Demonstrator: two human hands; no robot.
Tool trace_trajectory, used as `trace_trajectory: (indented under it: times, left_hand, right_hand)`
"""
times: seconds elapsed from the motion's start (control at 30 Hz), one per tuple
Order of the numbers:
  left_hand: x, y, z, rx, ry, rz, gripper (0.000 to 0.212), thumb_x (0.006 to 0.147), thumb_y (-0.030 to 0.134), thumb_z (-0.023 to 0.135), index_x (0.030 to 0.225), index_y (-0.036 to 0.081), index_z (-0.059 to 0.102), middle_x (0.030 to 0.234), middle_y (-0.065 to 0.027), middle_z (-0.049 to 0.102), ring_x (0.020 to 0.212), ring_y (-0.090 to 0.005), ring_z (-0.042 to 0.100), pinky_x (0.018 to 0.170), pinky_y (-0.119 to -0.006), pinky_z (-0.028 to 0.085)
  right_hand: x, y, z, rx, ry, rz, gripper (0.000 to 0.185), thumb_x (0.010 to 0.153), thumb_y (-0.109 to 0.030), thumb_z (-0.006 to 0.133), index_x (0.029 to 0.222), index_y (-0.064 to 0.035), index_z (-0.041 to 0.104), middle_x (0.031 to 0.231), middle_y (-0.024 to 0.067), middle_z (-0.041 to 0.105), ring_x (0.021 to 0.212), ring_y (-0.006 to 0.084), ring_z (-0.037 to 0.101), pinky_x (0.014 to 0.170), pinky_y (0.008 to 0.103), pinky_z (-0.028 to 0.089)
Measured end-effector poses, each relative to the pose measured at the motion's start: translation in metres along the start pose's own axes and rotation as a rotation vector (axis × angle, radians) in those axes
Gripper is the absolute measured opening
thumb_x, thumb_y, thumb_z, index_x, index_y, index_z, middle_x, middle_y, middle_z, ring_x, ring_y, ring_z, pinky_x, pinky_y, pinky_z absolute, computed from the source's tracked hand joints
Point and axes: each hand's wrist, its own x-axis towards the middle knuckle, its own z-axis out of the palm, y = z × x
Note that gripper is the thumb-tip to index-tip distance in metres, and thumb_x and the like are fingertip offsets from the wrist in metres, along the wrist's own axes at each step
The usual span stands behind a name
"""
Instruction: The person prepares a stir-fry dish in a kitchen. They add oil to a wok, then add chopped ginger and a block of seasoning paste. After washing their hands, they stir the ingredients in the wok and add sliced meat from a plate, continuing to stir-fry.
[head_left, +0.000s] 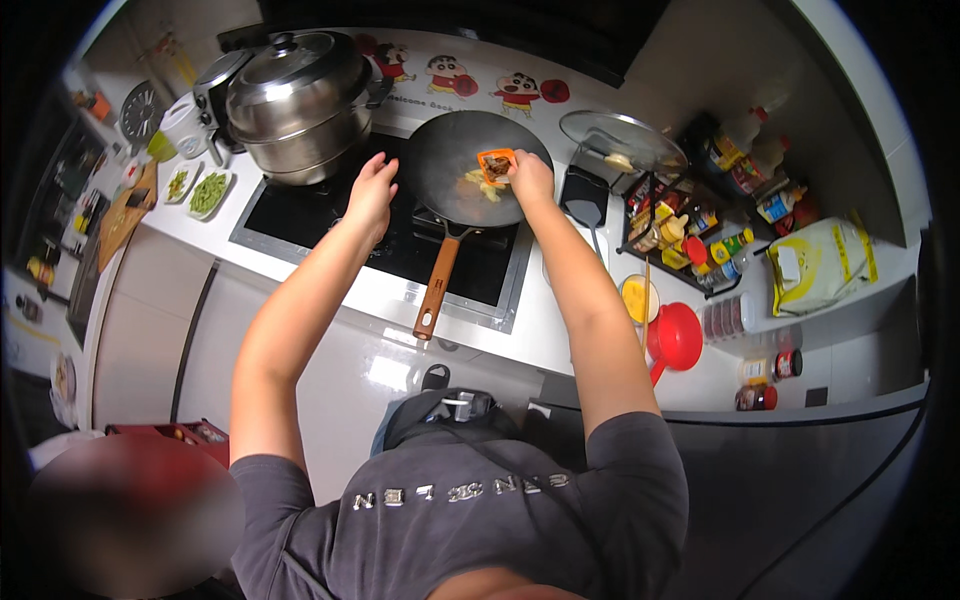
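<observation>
My right hand holds a small orange-rimmed container with dark brown contents, tilted over the wok. Beneath it, pale yellow pieces of food lie in the dark wok, which stands on the black cooktop. The wok's wooden handle points towards me. To the left of the wok my left hand hangs over the cooktop, fingers apart and holding nothing. What lies beneath the container is partly hidden.
A steel steamer pot stands back left, with dishes of cut green vegetables beside it. At right are a glass lid, a grey spatula, a bottle rack, a bowl of yellow liquid and a red ladle-like pan. Another person is at lower left.
</observation>
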Motion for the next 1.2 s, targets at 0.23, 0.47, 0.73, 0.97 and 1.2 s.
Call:
trace_trajectory:
  times: [0.23, 0.47, 0.73, 0.97, 1.2]
  left_hand:
    - [-0.135, -0.023, -0.078, 0.174, 0.007, 0.278, 0.047, 0.091, 0.011, 0.051, 0.135, 0.006, 0.036, 0.137, -0.0102, 0.037, 0.123, -0.0192, 0.039, 0.098, -0.029, 0.035]
    - [-0.258, -0.052, -0.198, 0.273, 0.290, 0.263, 0.046, 0.090, 0.008, 0.051, 0.133, 0.005, 0.037, 0.138, -0.0083, 0.038, 0.125, -0.0216, 0.038, 0.103, -0.033, 0.030]
    - [-0.369, -0.054, -0.325, -0.091, 0.764, 0.128, 0.055, 0.090, 0.014, 0.053, 0.139, 0.010, 0.029, 0.142, -0.0139, 0.029, 0.130, -0.0230, 0.031, 0.105, -0.037, 0.027]
    - [-0.461, -0.075, -0.479, -0.498, 0.887, 0.211, 0.052, 0.088, 0.014, 0.056, 0.135, 0.011, 0.034, 0.134, -0.0090, 0.040, 0.121, -0.0210, 0.041, 0.104, -0.038, 0.030]
    - [-0.541, 0.004, -0.601, -0.601, 0.894, 0.408, 0.037, 0.091, 0.014, 0.053, 0.125, 0.000, 0.044, 0.125, -0.0118, 0.051, 0.118, -0.0207, 0.048, 0.095, -0.031, 0.039]
  right_hand:
    - [-0.016, -0.032, -0.025, -0.088, 0.023, -0.390, 0.020, 0.080, -0.012, 0.053, 0.100, -0.0101, 0.054, 0.084, 0.0145, 0.056, 0.075, 0.0339, 0.060, 0.066, 0.0423, 0.049]
    - [0.002, -0.006, 0.010, -0.279, -0.213, -0.221, 0.016, 0.085, -0.012, 0.045, 0.094, -0.0036, 0.055, 0.088, 0.0193, 0.062, 0.077, 0.0334, 0.063, 0.064, 0.0417, 0.050]
    - [0.021, -0.026, 0.004, 0.997, -0.352, 0.847, 0.007, 0.085, -0.005, 0.051, 0.082, -0.0003, 0.055, 0.058, 0.0044, 0.056, 0.043, 0.0094, 0.051, 0.039, 0.0198, 0.043]
    - [0.000, -0.189, -0.025, 1.516, -0.553, 0.524, 0.003, 0.087, -0.002, 0.054, 0.088, -0.0013, 0.052, 0.063, -0.0008, 0.048, 0.049, 0.0047, 0.045, 0.041, 0.0126, 0.038]
    - [-0.240, -0.505, 0.025, 1.310, -1.222, 0.437, 0.006, 0.088, -0.014, 0.058, 0.091, -0.0095, 0.056, 0.060, -0.0069, 0.047, 0.046, -0.0004, 0.040, 0.038, 0.0121, 0.032]
